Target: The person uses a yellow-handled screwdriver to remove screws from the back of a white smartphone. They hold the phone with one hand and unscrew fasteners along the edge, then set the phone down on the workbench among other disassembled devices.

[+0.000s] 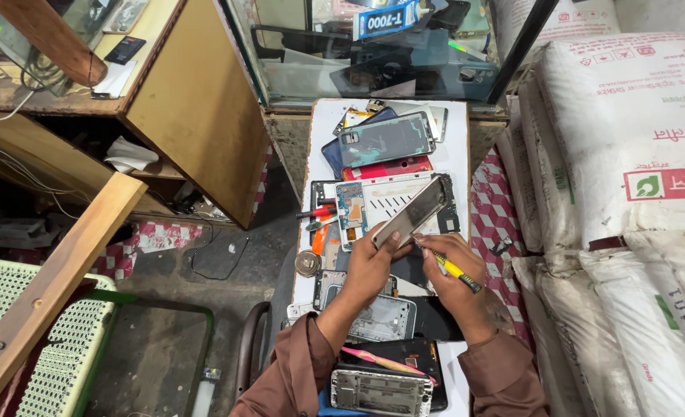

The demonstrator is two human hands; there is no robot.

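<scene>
Two hands: L hand (370, 262) grips flat glossy phone panel (410, 212), R hand (452, 270) clenches slim yellow-handled screwdriver (455, 270).

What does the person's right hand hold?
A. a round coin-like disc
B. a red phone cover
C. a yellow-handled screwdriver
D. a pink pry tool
C: the right hand grips a yellow-handled screwdriver, its tip toward the phone that the left hand holds tilted.
</scene>
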